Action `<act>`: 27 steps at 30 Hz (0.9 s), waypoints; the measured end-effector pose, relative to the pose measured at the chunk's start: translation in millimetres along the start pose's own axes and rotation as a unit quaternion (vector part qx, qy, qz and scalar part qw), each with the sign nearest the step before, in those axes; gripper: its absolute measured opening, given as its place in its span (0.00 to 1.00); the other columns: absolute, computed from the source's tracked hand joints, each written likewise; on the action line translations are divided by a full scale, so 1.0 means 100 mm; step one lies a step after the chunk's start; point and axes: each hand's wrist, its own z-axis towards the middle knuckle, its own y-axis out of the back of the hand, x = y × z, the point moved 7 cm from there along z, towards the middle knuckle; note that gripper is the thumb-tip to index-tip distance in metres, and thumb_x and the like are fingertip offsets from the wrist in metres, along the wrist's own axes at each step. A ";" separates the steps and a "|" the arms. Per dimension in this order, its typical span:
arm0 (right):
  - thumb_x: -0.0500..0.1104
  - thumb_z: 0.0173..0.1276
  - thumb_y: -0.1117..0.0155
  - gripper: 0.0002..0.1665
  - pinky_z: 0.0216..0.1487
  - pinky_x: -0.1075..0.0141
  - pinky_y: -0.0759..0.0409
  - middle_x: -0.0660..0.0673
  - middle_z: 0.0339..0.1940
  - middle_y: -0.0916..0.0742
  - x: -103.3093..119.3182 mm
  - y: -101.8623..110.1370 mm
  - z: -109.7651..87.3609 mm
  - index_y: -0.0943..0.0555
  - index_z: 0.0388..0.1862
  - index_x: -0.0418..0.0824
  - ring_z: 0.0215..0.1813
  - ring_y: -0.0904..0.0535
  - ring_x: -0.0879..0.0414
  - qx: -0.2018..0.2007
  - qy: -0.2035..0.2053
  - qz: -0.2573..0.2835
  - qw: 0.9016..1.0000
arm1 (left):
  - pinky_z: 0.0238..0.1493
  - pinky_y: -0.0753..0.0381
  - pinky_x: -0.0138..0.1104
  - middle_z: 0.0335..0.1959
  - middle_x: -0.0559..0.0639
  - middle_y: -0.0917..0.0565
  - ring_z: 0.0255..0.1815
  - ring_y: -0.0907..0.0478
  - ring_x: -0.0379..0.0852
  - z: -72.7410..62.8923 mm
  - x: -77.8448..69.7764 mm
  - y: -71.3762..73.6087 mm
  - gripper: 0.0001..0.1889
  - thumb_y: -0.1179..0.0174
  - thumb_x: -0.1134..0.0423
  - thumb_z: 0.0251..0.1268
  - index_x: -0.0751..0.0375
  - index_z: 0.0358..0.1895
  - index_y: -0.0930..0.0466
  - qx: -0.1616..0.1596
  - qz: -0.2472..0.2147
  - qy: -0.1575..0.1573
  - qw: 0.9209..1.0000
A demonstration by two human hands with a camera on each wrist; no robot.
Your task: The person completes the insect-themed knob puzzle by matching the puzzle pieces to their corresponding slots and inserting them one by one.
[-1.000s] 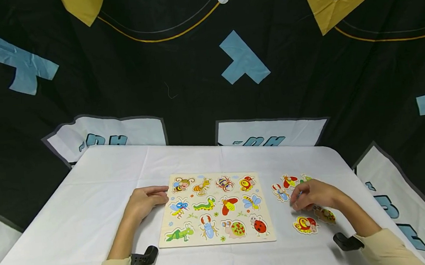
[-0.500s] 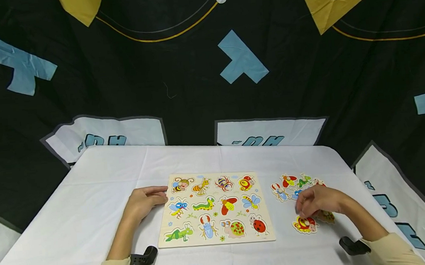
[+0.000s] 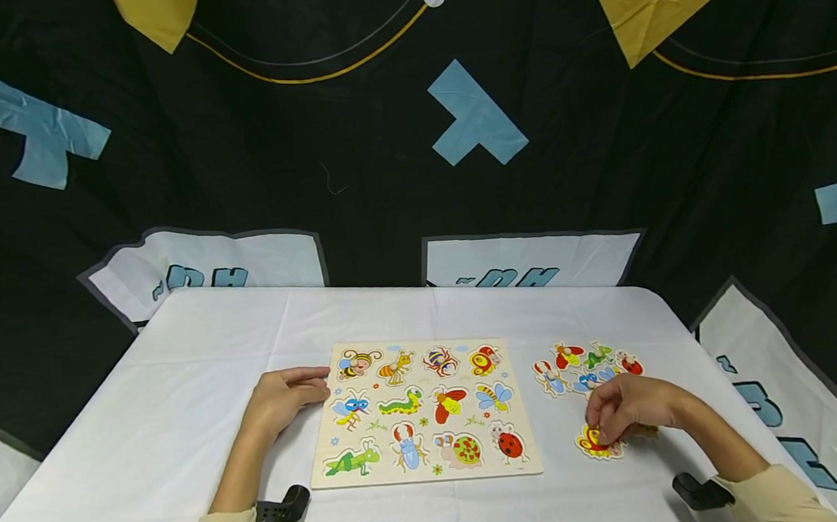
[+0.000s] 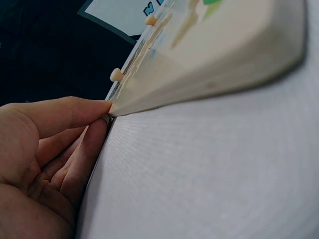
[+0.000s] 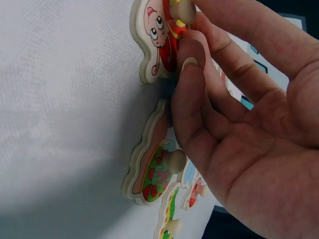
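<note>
A wooden peg puzzle board (image 3: 435, 474) printed with several insects lies flat on the table. My left hand (image 3: 279, 399) is at its left edge, and in the left wrist view thumb and fingertips pinch the corner of the board (image 4: 209, 82). My right hand (image 3: 640, 404) is right of the board over a red-and-yellow butterfly puzzle piece (image 3: 593, 442). In the right wrist view its thumb and curled fingers are around the wooden knob (image 5: 183, 11) of that piece. A snail puzzle piece (image 5: 154, 177) lies just beside these fingers, mostly hidden under the hand in the head view.
Several loose pieces lie beyond my right hand, among them a stag beetle (image 3: 550, 378), a red-winged insect (image 3: 568, 355), a green grasshopper (image 3: 598, 353) and a ladybug (image 3: 629, 363). White cloth (image 3: 197, 352) covers the table, and a black curtain (image 3: 352, 168) hangs behind it.
My right hand has come toward me from the upper loose pieces down to the butterfly piece, uncovering the grasshopper and ladybug. My left hand stays at the board's edge.
</note>
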 end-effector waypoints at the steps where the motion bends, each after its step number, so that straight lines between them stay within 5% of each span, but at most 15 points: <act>1: 0.36 0.57 0.24 0.15 0.31 0.67 0.24 0.46 0.27 0.12 0.00 0.00 0.00 0.17 0.41 0.31 0.30 0.20 0.57 0.000 0.000 -0.002 1.000 | 0.59 0.29 0.40 0.44 0.48 0.09 0.49 0.19 0.40 0.00 0.00 0.00 0.21 0.29 0.61 0.60 0.58 0.57 0.13 0.000 0.000 0.000 1.000; 8: 0.35 0.54 0.23 0.16 0.26 0.69 0.31 0.49 0.25 0.13 -0.02 -0.01 -0.02 0.17 0.40 0.31 0.27 0.23 0.59 -0.001 -0.006 -0.007 1.000 | 0.59 0.29 0.41 0.45 0.49 0.09 0.49 0.18 0.40 0.00 -0.01 0.01 0.21 0.29 0.62 0.59 0.58 0.57 0.13 -0.001 0.002 -0.003 1.000; 27: 0.37 0.56 0.22 0.15 0.27 0.67 0.27 0.47 0.25 0.12 -0.04 -0.01 -0.07 0.17 0.38 0.31 0.27 0.23 0.58 -0.005 -0.006 -0.013 1.000 | 0.60 0.28 0.44 0.43 0.49 0.09 0.54 0.19 0.48 0.01 0.02 -0.01 0.21 0.29 0.60 0.59 0.57 0.57 0.13 -0.005 0.006 0.001 1.000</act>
